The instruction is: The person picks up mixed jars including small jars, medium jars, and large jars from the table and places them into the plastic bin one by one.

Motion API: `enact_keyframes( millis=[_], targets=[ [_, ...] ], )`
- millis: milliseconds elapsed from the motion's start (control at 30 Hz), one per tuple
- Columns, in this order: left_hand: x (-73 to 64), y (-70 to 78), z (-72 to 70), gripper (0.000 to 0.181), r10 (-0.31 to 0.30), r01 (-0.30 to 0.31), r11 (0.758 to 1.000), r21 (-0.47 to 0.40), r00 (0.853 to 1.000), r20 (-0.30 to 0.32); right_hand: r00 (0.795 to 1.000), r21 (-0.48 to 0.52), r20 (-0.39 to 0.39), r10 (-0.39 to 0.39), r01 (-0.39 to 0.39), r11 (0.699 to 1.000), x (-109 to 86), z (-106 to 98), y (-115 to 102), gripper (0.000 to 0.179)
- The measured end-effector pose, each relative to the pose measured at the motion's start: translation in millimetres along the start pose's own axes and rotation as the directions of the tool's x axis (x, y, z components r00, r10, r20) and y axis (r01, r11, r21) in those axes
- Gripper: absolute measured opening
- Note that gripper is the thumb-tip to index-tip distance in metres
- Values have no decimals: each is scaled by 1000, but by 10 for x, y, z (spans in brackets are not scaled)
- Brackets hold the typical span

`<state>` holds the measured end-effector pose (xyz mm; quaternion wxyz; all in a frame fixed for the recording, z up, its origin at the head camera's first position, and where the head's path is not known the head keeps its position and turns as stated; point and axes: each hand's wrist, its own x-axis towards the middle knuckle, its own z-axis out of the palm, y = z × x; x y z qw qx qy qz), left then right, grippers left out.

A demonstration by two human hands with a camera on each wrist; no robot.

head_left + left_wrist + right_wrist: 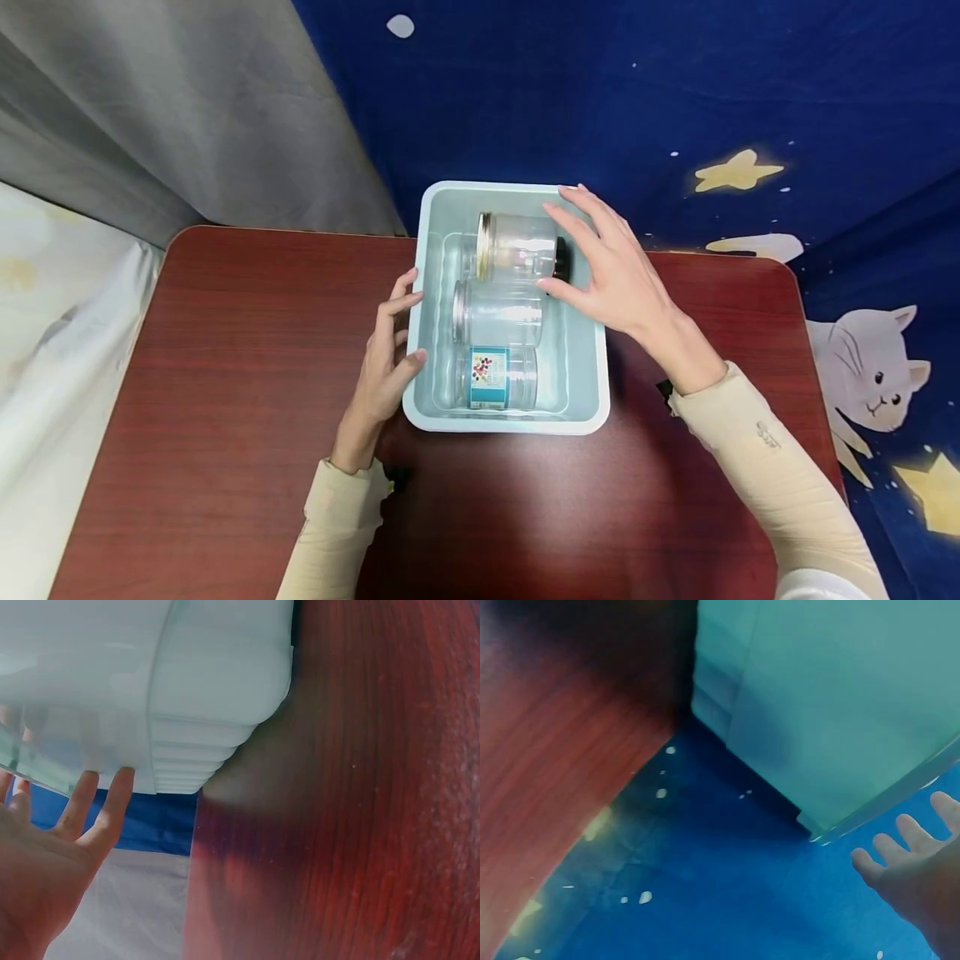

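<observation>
A pale blue plastic bin [573, 367] holds several clear jars lying on their sides. At its far end is a jar with a gold lid [517, 246], with a dark lid partly showing at its right. Below it lies a jar with a silver lid [498, 312], and nearest me a jar with a blue label [489, 377]. My left hand [386, 358] is at the bin's left side, its fingertips against the wall in the left wrist view. Over the bin's far right part, my right hand [618, 271] has fingers and thumb spread, close to the gold-lidded jar and holding nothing.
The bin stands on a reddish-brown wooden table [247, 400], near its far edge. Behind hangs a dark blue curtain [525, 92] with stars and a cat, and a grey curtain [225, 108] at the far left. White cloth [52, 350] lies beyond the table's left edge.
</observation>
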<state>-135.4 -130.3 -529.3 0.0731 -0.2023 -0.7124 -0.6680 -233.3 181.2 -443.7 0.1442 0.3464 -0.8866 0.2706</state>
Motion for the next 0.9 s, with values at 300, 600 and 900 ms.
enact_keyframes(
  millis=[300, 600, 900],
  targets=[
    [4, -34, 14, 67, -9, 8, 1000, 5, 1000, 12, 997, 13, -63, 51, -50, 999, -244, -40, 44, 83],
    [58, 343, -5, 77, -40, 37, 993, 115, 999, 21, 996, 43, -54, 77, -74, 996, -380, 19, 78, 90],
    [106, 181, -76, 85, 2, -29, 955, 296, 996, 90, 991, -10, -16, 130, -130, 991, -531, -55, 112, 89]
  ],
)
